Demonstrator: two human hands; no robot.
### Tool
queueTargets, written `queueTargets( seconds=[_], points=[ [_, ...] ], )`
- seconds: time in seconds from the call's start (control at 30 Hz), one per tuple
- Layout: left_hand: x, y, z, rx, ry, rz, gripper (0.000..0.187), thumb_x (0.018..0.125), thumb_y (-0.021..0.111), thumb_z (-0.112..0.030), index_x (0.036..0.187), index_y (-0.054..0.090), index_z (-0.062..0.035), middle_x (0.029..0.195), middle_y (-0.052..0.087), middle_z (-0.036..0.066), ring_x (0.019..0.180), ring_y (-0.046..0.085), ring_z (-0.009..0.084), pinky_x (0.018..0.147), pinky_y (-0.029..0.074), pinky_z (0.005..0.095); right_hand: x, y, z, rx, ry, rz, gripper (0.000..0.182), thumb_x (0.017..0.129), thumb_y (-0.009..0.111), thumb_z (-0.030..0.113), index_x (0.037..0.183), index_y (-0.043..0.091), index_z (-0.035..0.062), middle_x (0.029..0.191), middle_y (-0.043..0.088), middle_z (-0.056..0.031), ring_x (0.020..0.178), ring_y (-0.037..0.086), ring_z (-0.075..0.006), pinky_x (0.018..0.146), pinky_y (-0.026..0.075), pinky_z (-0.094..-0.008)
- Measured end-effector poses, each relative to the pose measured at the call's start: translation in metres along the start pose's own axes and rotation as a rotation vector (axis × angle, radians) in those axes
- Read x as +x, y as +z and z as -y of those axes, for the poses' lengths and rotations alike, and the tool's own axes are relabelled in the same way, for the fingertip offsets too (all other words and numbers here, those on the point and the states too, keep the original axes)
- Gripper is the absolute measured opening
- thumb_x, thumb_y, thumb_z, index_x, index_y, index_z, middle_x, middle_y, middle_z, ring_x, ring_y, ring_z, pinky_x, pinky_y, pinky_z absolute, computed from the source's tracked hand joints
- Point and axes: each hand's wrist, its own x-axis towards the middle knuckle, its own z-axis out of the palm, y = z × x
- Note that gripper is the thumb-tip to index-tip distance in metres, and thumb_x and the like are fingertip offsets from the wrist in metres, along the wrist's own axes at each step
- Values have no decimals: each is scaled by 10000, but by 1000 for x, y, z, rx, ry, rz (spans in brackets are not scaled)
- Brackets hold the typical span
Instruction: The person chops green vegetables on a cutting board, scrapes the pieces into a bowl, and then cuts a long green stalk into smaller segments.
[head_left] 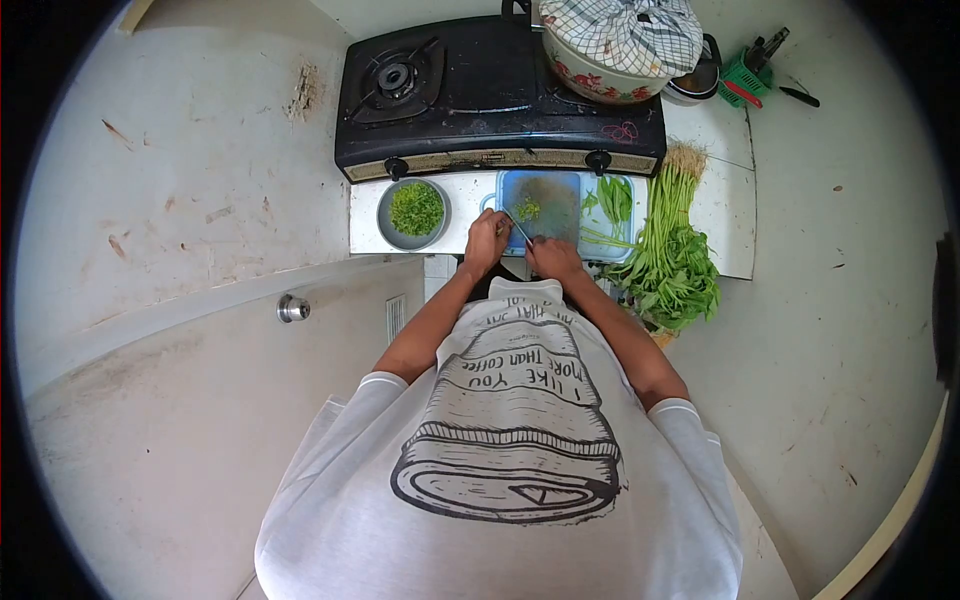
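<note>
Centre frame, our right hand [553, 257] is gripping one knife [521, 231] over one blue board [550, 195]; our left hand [487, 238] is curling closed beside one bowl [414, 214] of chopped greens.

A white shirt [500, 540] with black print, a black stove [490, 70], a blue cutting board [562, 192].
</note>
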Motion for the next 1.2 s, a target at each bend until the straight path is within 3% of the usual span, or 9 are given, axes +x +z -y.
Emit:
queueTargets(
  seconds=[0.4, 0.67, 1.2],
  points=[
    [-4, -8, -4, 23, 60, 18, 121, 840, 671, 32, 956, 686, 2, 921, 627, 197, 844, 648, 428, 748, 527, 468, 4, -4, 7, 41, 24, 47, 400, 983, 524, 352, 952, 700, -5, 888, 734, -243, 827, 728, -412, 769, 577, -522],
    [-2, -6, 2, -63, 52, 21, 97, 853, 671, 21, 948, 684, 4, 904, 650, 190, 848, 674, 394, 756, 534, 454, -1, -8, 3, -28, 20, 25, 413, 999, 504, 350, 925, 718, 4, 887, 740, -216, 811, 736, -384, 749, 583, -500],
    [4, -7, 0, -15, 79, 35, 89, 839, 662, 29, 918, 691, -1, 880, 641, 176, 823, 678, 379, 730, 542, 441, 1, -7, 6, 12, 38, 23, 430, 999, 488, 358, 926, 721, 4, 888, 737, -240, 803, 737, -389, 742, 583, -515]
  ],
)
